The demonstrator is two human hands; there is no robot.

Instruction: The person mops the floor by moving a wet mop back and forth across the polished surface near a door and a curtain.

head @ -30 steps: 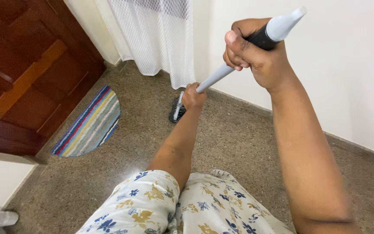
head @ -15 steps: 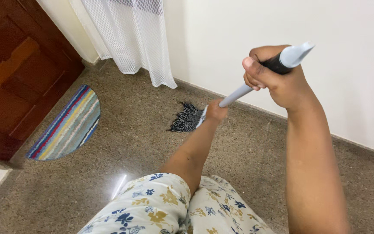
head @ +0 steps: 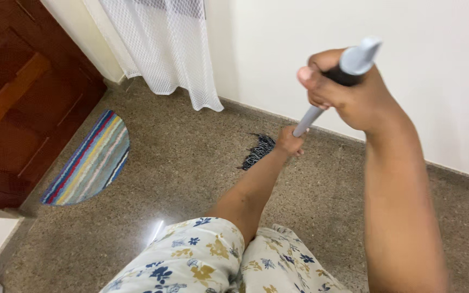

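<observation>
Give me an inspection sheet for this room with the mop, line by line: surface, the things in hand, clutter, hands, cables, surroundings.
Surface: speckled stone floor, glossy, with a bright glare spot near the person's knees.
Things in hand: mop with grey handle and dark stringy mop head lying on the floor close to the white wall.
Clutter: striped half-round mat in front of the door.
Hands: right hand grips the handle's top end; left hand grips it lower down, near the mop head.
Cables: nothing seen.
Surroundings: brown wooden door at left, white mesh curtain hanging to just above the floor, the person's floral shorts at the bottom.
</observation>
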